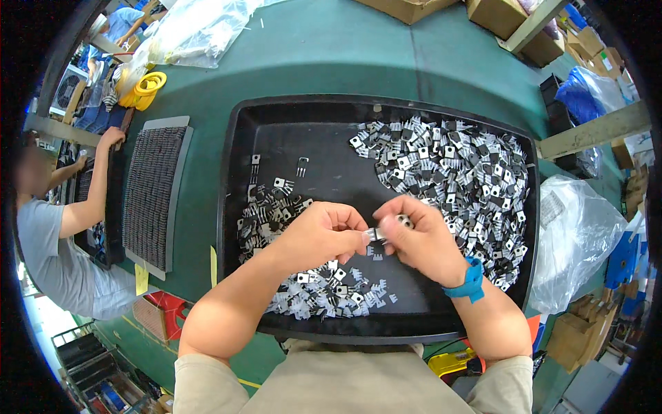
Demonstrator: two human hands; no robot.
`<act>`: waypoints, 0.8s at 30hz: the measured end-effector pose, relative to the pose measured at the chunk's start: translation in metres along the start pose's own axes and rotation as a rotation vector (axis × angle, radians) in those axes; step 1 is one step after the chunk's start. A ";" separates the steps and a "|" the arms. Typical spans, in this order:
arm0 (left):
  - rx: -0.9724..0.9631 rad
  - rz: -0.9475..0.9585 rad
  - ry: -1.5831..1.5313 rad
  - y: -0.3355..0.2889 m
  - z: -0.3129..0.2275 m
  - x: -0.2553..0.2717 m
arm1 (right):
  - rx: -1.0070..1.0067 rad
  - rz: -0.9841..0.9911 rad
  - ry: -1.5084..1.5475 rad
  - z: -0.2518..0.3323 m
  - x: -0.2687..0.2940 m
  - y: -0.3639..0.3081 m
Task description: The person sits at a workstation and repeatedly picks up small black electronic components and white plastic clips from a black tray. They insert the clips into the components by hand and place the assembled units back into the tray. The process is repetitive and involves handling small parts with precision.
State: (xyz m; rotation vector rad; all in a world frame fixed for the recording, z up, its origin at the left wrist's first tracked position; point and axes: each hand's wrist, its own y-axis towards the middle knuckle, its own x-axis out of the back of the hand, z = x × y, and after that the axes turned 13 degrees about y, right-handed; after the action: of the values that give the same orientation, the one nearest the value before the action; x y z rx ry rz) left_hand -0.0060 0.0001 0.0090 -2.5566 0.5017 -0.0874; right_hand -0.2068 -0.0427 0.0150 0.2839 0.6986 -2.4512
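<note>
- While the left hand (332, 231) pinches one end of a small electronic part (374, 234) between thumb and fingers, the right hand (422, 238) is closed at its other end; exact contact there is blurred.
- Part is in mid-air, above the middle of the black tray (314, 138), between the two hands.
- Second component (405, 221) shows within the right hand's fingers.
- Blue wristband (472, 281) on right wrist.
- Tray sits on the green worktop (331, 58). Big heap (462, 165) of black-and-silver three-legged components fills its right side.
- Smaller group (265, 210) of similar parts at tray left, partly behind the left forearm.
- Near edge: mixed pile (331, 293), components plus translucent pronged pieces.
- Left of tray: flat panel (157, 200) with dense dark rows, apart from it.
- Right: clear plastic bag (572, 238), just beside tray.
- Co-worker (58, 241) seated far left, arms reaching forward.
</note>
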 end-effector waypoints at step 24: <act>-0.130 -0.129 -0.224 0.007 0.011 0.008 | 0.071 0.696 -1.054 -0.025 -0.009 -0.014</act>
State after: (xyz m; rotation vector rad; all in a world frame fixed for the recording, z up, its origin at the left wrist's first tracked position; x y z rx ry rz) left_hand 0.0014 -0.0028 -0.0043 -2.6805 0.2638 0.1902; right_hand -0.2059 -0.0149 0.0026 -0.6155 0.0122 -1.6054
